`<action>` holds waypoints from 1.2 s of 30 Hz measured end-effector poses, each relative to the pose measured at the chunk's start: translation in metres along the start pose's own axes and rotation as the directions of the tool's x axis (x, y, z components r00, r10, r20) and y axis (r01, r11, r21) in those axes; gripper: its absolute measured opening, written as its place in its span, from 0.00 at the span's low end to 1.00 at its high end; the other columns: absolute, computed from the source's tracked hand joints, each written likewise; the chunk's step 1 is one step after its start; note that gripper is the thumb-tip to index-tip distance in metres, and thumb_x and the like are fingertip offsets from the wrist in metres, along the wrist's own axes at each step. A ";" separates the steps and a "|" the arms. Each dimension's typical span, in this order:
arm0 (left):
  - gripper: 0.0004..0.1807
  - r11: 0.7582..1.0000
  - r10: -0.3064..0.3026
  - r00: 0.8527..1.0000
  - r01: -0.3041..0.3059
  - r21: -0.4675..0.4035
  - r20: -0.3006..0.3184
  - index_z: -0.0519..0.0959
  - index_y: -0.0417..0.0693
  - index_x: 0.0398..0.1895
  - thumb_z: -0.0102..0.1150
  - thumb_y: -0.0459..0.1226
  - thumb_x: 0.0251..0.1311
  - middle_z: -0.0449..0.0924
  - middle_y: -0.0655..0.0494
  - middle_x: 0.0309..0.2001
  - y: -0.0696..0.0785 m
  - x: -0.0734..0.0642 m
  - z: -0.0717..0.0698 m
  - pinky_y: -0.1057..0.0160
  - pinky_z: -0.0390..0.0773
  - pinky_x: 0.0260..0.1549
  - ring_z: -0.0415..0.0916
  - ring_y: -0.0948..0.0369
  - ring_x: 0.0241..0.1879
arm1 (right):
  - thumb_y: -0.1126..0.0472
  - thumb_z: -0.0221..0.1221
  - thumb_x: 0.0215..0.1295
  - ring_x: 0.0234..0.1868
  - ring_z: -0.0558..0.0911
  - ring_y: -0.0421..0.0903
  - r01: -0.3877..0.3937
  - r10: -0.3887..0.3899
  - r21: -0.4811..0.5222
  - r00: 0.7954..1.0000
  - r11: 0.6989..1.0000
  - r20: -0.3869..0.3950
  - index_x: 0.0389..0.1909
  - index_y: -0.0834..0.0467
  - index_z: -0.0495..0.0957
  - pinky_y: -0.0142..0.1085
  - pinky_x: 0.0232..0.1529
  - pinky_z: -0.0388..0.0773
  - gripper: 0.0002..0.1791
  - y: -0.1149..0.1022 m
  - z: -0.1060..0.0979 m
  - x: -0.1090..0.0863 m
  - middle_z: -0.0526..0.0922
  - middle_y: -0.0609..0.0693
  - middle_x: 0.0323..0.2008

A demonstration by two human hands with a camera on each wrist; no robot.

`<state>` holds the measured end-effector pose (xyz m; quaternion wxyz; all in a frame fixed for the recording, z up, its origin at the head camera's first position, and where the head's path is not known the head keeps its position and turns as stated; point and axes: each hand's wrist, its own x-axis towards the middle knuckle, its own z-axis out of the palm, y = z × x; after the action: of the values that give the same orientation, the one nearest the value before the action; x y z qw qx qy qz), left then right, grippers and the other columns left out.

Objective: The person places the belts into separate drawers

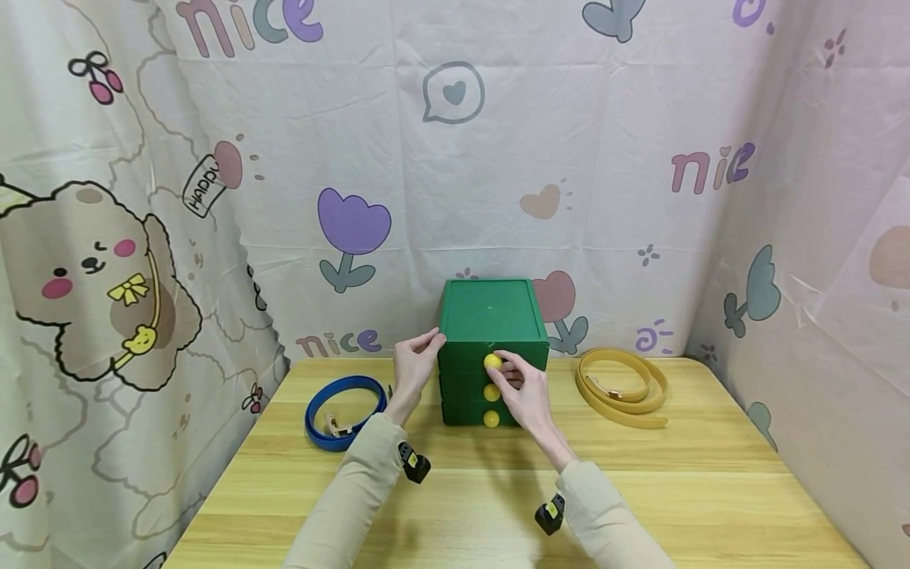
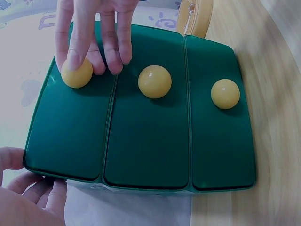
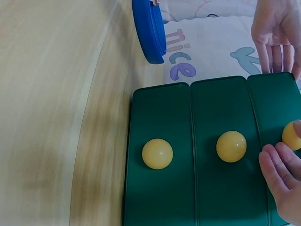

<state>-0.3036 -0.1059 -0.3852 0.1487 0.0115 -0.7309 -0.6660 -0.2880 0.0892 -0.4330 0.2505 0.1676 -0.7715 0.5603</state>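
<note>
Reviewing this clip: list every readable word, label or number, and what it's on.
"nice": back curtain, upper left.
"nice": back curtain, right side.
"nice": back curtain, low left.
"HAPPY": sign printed on the left curtain; last letter unclear.
Purple letter, top right: cut off, unreadable.
Yellow patches on the wrist cameras: too small to read.
Green drawer unit: no text visible.

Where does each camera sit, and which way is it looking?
Head: worn on the head, looking forward and down at the green drawer box; left hand, right hand and both sleeves show.
Left wrist: worn there, looking across the drawer fronts towards the yellow belt; both hands show.
Right wrist: worn there, looking across the same fronts towards the blue belt; both hands show.
Shared: both wrist views show all three yellow knobs.
</note>
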 end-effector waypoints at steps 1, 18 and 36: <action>0.20 1.000 0.000 1.000 0.000 0.000 0.000 0.82 0.43 0.59 0.62 0.40 0.67 0.83 0.44 0.59 0.000 0.000 0.000 0.49 0.75 0.65 0.79 0.49 0.61 | 0.61 0.67 0.64 0.32 0.86 0.41 0.005 -0.005 0.001 1.000 1.000 0.001 0.51 0.59 0.85 0.24 0.35 0.82 0.15 0.000 0.000 0.000 0.88 0.57 0.33; 0.19 1.000 -0.001 1.000 0.001 -0.008 -0.003 0.82 0.42 0.58 0.62 0.40 0.67 0.83 0.44 0.59 0.001 -0.001 0.000 0.49 0.75 0.65 0.79 0.49 0.61 | 0.68 0.68 0.61 0.32 0.87 0.47 -0.041 0.044 0.064 0.998 0.997 -0.040 0.47 0.65 0.81 0.27 0.35 0.83 0.14 0.011 -0.001 -0.026 0.87 0.58 0.32; 0.19 1.000 0.004 1.000 -0.004 -0.001 0.000 0.82 0.43 0.59 0.62 0.40 0.67 0.83 0.44 0.59 0.000 0.000 0.000 0.49 0.75 0.65 0.79 0.49 0.61 | 0.66 0.70 0.60 0.33 0.88 0.46 -0.097 0.097 -0.010 0.995 0.995 0.000 0.48 0.60 0.83 0.25 0.36 0.83 0.15 0.045 0.017 -0.040 0.88 0.57 0.33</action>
<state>-0.3032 -0.1054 -0.3851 0.1500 0.0097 -0.7306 -0.6661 -0.2833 0.0868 -0.4953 0.2236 0.1287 -0.7815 0.5681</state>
